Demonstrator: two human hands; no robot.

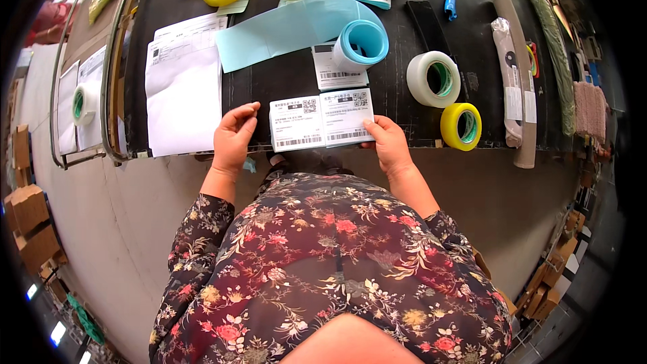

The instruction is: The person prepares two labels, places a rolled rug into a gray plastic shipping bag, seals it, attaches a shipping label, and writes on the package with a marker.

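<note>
floral shirt (pixel 337 243) comes nearest; past it, left hand (pixel 232 140) looks empty, fingers loosely curled, just apart from the labels (pixel 322 121), which lie between both hands by the table's (pixel 261 89) near edge, long axis left-right; right hand (pixel 389 143), nearer, pinches their right end.

A black-topped table (pixel 266 86) stands on a grey floor (pixel 101 229), a metal-railed rack (pixel 87 32) near its left.

Blk tbl (pixel 269 86), wht paper stack (pixel 182 98), ylw tape roll (pixel 449 125) nr edge
</note>
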